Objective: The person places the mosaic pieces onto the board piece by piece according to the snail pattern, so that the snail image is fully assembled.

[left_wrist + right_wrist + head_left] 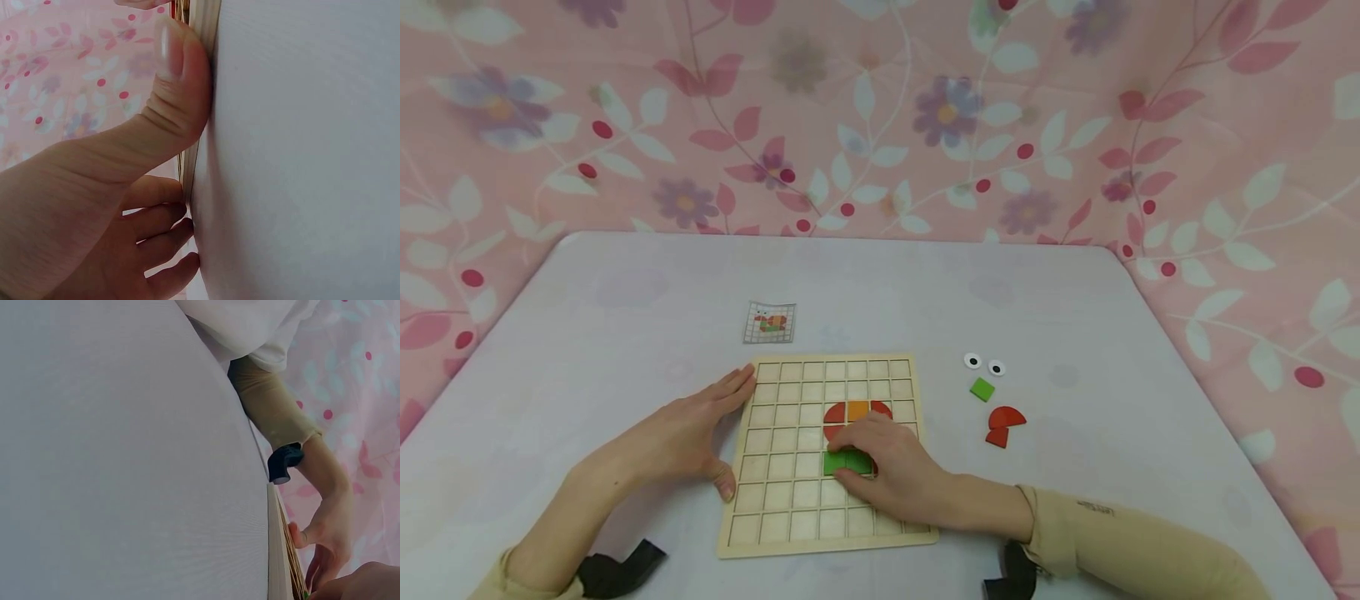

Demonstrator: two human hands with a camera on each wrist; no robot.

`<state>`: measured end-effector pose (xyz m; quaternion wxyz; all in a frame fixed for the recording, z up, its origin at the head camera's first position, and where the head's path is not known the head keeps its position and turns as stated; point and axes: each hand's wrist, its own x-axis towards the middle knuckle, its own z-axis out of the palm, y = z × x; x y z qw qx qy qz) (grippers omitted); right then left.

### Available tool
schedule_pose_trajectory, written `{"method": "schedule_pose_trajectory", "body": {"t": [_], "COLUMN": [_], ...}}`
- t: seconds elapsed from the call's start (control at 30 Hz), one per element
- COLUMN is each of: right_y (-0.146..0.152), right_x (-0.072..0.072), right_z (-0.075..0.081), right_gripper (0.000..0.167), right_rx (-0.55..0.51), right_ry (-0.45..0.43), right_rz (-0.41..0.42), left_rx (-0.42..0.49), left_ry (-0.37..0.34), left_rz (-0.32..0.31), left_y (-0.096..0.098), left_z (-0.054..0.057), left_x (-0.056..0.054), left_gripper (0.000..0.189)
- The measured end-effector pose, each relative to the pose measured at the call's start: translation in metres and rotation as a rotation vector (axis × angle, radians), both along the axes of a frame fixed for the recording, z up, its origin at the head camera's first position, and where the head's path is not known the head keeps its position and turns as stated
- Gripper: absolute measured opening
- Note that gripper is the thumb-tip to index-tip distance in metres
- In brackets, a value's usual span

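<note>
A wooden grid board lies on the table with colored pieces set in its cells. My left hand rests along its left edge, thumb and fingers spread; the left wrist view shows the thumb against the board's side. My right hand reaches over the board, thumb and index finger at opposite edges of green square tiles. Above them sit an orange square and red curved pieces. The right hand hides part of the pattern. In the right wrist view only part of my right hand shows.
Right of the board lie two round eye pieces, a loose green square, a red half circle and a red quarter piece. Behind the board is a small pattern card. A floral cloth hangs behind the table.
</note>
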<state>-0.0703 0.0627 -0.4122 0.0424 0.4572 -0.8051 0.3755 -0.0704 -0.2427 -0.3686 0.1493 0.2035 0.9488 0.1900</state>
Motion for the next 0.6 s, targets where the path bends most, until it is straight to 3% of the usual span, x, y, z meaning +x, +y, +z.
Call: {"method": "schedule_pose_trajectory", "body": {"t": [0.33, 0.6], "right_y": [0.008, 0.055], "right_x": [0.002, -0.004], "right_z": [0.000, -0.005], "right_gripper": [0.025, 0.027], "right_rx": [0.002, -0.048], "right_ry": [0.001, 0.015], "right_rz": [-0.022, -0.182], "left_rx": [-0.002, -0.018], "left_ry": [0.019, 0.002], "left_rz": [0.002, 0.011], "left_y": [-0.001, 0.000], "left_z": [-0.003, 0.000], "left_x": [0.001, 0.001], "left_gripper": [0.144, 0.144]}}
